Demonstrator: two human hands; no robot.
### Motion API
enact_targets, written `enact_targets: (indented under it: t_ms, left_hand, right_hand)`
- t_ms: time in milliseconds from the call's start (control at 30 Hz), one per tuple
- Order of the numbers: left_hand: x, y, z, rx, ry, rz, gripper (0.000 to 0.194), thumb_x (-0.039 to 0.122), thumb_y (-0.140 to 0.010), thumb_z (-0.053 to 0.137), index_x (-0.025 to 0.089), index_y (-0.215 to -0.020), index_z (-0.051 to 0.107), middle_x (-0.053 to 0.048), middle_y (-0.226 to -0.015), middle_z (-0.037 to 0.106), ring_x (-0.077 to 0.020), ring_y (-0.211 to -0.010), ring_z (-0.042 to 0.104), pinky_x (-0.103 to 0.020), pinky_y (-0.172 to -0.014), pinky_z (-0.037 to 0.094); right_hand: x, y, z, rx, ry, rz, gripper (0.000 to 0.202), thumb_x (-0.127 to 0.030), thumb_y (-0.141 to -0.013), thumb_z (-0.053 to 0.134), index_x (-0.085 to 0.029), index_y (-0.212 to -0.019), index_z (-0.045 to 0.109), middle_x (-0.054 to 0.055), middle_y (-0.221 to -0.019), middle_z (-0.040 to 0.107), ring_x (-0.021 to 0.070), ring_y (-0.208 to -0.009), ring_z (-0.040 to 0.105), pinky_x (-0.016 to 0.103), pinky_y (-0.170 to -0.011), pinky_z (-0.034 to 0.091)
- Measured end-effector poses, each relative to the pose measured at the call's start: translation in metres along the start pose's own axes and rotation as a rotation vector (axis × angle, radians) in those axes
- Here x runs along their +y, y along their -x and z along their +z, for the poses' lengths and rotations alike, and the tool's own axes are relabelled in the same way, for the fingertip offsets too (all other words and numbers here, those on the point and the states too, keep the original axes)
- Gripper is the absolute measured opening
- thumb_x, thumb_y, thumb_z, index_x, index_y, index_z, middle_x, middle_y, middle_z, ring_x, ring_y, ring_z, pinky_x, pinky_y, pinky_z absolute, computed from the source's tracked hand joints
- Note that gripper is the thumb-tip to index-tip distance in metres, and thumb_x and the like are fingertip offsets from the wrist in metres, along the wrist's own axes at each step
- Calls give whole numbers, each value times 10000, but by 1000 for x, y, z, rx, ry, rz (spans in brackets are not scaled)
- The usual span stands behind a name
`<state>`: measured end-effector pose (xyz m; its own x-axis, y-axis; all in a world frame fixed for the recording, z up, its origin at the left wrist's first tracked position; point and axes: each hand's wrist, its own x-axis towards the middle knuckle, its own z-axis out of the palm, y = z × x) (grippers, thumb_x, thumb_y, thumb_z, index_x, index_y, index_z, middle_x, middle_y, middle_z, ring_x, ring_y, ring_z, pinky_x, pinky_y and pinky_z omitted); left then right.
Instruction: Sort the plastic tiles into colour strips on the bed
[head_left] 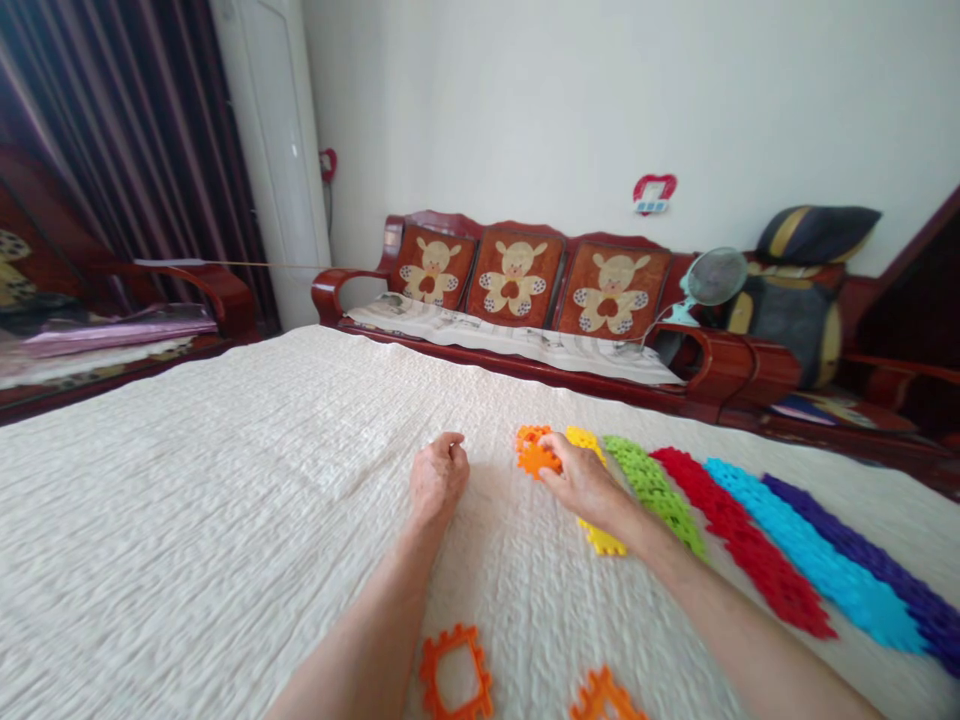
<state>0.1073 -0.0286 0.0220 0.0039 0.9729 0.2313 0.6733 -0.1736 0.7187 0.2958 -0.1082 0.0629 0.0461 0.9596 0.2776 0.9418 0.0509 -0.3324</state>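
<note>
My right hand pinches an orange interlocking tile with toothed edges between thumb and fingers. Just behind it lies another orange piece, partly covered. Under and beside my right wrist runs a row of yellow tiles, partly hidden by the arm. To the left, my left hand rests over the white quilted cover with its fingers curled in, and nothing shows in them. Nearer to me lie a square orange frame tile and a second orange tile, cut off by the lower edge.
Rows of green, red, light blue and purple tiles slant across the right side of the quilted cover. Beyond it stand a wooden sofa with bear cushions and a small fan.
</note>
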Motion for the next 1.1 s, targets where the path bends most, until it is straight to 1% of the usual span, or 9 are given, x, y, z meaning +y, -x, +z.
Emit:
enact_targets:
  t_ms: [100,233,400,567,733,867,933,967,1100]
  left_hand:
    - [-1,0,1,4,1,8,328,200,-820,429,219,-1018,690,-76,-879,710,-191,-869,635,-269,-773,446]
    - [-1,0,1,4,-8,3,330,199,-825,423,216,-1022,688,-69,-879,712,-179,-858,636,-255,-764,445]
    - [-1,0,1,2,-17,7,332,204,-825,418,220,-1016,689,-68,-854,712,-185,-839,638,-263,-751,444]
    - [0,0,1,-7,-13,-4,333,199,-825,424,215,-1027,688,-72,-876,711,-183,-862,636,-259,-767,443]
    - [1,0,0,-7,0,-4,335,198,-825,422,207,-1029,688,-74,-891,710,-178,-857,637,-259,-771,446]
    - [-1,0,1,14,9,12,334,197,-817,424,218,-1013,693,-75,-889,710,-187,-857,637,-272,-771,452]
    - [-1,0,1,20,16,11,334,194,-813,423,218,-1007,694,-75,-886,711,-190,-858,639,-277,-774,453]
    - [-1,0,0,24,24,10,337,193,-813,421,216,-1010,693,-75,-887,711,-190,-859,639,-276,-776,453]
    - [-1,0,-1,34,57,11,347,188,-808,416,207,-1024,687,-72,-903,711,-183,-868,639,-267,-787,453]
  right_hand:
    - [8,-18,-3,88,79,3,305,-165,-823,441,-120,-1100,560,123,-1045,653,209,-964,599,308,-857,421]
    - [15,-28,7,135,103,-33,306,-138,-824,430,-131,-1087,586,113,-1086,640,192,-1008,577,287,-887,402]
    - [9,-28,20,105,113,-51,313,-151,-855,400,-143,-1119,568,99,-1085,639,185,-995,581,277,-860,407]
    - [0,-23,18,106,212,-54,273,-145,-860,404,-144,-1083,562,111,-1037,619,186,-988,559,271,-847,394]
    - [0,-19,14,209,348,-21,282,-182,-821,475,-139,-1092,542,123,-1052,553,217,-941,529,309,-799,409]
    - [-3,-17,7,260,279,-51,248,-214,-827,480,-149,-1048,571,113,-1045,549,218,-948,526,318,-806,411]
    - [-10,-10,2,166,166,-102,187,-191,-822,472,-160,-951,605,86,-987,574,191,-911,544,303,-804,411]
    - [-15,-5,-1,74,95,-140,171,-179,-808,483,-167,-917,615,69,-956,587,176,-884,553,292,-794,414]
    - [-42,27,-14,-455,-179,-315,273,-203,-711,613,-202,-984,623,19,-944,602,146,-834,564,260,-748,430]
